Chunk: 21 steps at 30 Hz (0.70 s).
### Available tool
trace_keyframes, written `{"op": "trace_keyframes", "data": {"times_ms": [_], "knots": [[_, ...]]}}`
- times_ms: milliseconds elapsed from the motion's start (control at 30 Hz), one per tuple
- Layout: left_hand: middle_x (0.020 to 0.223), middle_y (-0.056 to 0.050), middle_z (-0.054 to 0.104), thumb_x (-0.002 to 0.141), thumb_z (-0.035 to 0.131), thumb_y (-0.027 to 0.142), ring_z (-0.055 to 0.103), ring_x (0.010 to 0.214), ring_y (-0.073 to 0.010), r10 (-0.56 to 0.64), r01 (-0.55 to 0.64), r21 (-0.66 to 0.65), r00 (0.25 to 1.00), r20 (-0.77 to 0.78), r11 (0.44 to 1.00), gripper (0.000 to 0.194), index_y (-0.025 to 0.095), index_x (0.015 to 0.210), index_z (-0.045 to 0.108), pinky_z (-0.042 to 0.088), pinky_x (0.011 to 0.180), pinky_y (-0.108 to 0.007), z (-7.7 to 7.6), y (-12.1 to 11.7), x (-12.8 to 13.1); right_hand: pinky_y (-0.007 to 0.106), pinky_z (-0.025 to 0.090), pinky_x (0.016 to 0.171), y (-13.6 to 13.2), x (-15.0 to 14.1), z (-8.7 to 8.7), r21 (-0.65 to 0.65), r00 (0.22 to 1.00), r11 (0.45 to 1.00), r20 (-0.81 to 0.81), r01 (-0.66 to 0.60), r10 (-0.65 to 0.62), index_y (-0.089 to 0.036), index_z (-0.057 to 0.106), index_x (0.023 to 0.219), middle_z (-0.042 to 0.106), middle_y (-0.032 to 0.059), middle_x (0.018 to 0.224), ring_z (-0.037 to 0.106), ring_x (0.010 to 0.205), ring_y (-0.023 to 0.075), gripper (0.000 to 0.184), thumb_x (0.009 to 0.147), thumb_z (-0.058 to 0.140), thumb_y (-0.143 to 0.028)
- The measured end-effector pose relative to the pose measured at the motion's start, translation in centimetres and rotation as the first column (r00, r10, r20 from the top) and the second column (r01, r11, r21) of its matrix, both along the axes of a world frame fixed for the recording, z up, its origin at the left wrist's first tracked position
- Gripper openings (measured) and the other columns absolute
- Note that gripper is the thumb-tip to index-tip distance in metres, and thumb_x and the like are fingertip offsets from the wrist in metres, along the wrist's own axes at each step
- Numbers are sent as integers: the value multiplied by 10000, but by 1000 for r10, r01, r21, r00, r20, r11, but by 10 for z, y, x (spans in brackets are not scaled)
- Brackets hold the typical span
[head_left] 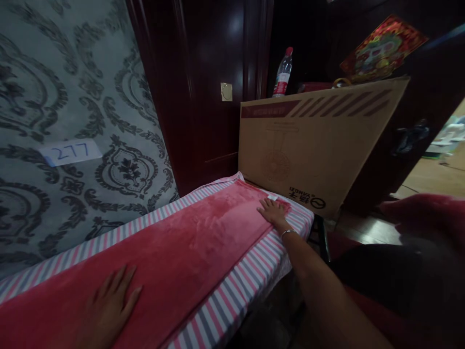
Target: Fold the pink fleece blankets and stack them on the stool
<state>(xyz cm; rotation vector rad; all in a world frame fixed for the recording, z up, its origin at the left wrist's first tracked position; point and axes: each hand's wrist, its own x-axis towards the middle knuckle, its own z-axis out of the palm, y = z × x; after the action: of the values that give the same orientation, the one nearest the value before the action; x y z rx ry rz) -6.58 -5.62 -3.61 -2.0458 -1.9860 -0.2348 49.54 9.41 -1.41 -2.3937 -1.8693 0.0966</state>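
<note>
A long strip of folded, plush red-pink blanket (174, 242) lies along a table covered with a striped cloth (221, 303). My left hand (112, 305) rests on its near part, fingers spread, palm down. Further off, my right hand (273, 212) lies flat near the blanket's far end, beside a small white tag (272, 198). A bracelet (288, 233) circles the right wrist. Neither hand grips anything. The pile shows lighter and darker patches between the hands.
A large cardboard box (301, 150) stands upright behind the table's far end. A plastic bottle (282, 77) and a red decorated packet (383, 51) are above it. Patterned wallpaper (127, 169) borders the left side. Reddish cloth (428, 213) hangs over something dark at right.
</note>
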Motion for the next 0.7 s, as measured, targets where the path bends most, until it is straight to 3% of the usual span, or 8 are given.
{"op": "trace_keyframes", "data": {"times_ms": [233, 333, 400, 433, 500, 567, 633, 700], "knots": [[1496, -165, 518, 892, 256, 476, 427, 1402, -364, 7, -7, 9, 1000, -2, 1000, 717, 108, 1431, 554, 367, 1090, -540, 8, -5, 9, 671, 248, 1125, -1, -4, 17, 10, 999, 999, 1, 40, -40, -285, 354, 1561, 339, 109, 1617, 288, 1473, 368, 551, 1034, 323, -446], [1495, -170, 517, 897, 251, 488, 427, 1397, -376, -18, 18, 20, 1000, -5, 1000, 726, 102, 1439, 544, 355, 1096, -549, 7, -7, 9, 669, 277, 1109, -5, -41, 30, 53, 999, 998, 8, -46, 46, -247, 368, 1556, 368, 159, 1591, 305, 1459, 374, 544, 1041, 316, -414], [1498, -157, 516, 894, 271, 502, 413, 1409, -380, -25, 25, 20, 1000, 0, 999, 719, 128, 1449, 537, 339, 1108, -562, 5, -7, 8, 567, 252, 1169, -9, -82, 31, 93, 979, 975, 10, -203, 203, -302, 331, 1573, 295, 88, 1642, 223, 1505, 300, 548, 1046, 325, -453], [1494, -153, 522, 892, 279, 509, 411, 1411, -381, -21, 21, 19, 1000, 6, 1000, 717, 140, 1450, 537, 334, 1110, -568, 3, -7, 7, 520, 246, 1187, -11, -105, 30, 97, 948, 943, 2, -318, 319, -346, 335, 1567, 278, 37, 1654, 207, 1515, 261, 533, 1048, 329, -468], [1483, -150, 534, 885, 283, 518, 418, 1410, -377, -19, 19, 17, 1000, 20, 1000, 724, 141, 1447, 541, 334, 1114, -567, 1, -7, 5, 553, 219, 1195, -12, -146, 23, 120, 757, 756, -44, -643, 651, -333, 348, 1567, 297, 41, 1647, 224, 1510, 282, 536, 1054, 313, -483], [1484, -140, 537, 873, 285, 524, 427, 1409, -363, -20, 20, 27, 999, 34, 999, 737, 136, 1447, 539, 348, 1113, -551, 0, -7, 3, 542, 196, 1209, -5, -168, 18, 117, 659, 661, -61, -742, 750, -379, 386, 1542, 319, -7, 1638, 248, 1503, 277, 530, 1039, 355, -541], [1483, -130, 541, 861, 291, 536, 439, 1403, -354, -22, 21, 37, 999, 38, 999, 750, 137, 1444, 542, 363, 1109, -542, 0, -7, 1, 553, 163, 1214, 10, -164, 16, 113, 674, 676, -63, -728, 736, -363, 409, 1534, 306, 3, 1643, 247, 1503, 285, 539, 1031, 374, -556], [1471, -137, 552, 850, 291, 554, 467, 1379, -364, -12, 10, 45, 999, 38, 999, 764, 129, 1424, 564, 379, 1093, -548, -3, -6, -3, 568, 129, 1212, 32, -135, 16, 102, 763, 763, -55, -638, 645, -320, 401, 1544, 272, 39, 1654, 221, 1515, 283, 540, 1043, 353, -517]]}}
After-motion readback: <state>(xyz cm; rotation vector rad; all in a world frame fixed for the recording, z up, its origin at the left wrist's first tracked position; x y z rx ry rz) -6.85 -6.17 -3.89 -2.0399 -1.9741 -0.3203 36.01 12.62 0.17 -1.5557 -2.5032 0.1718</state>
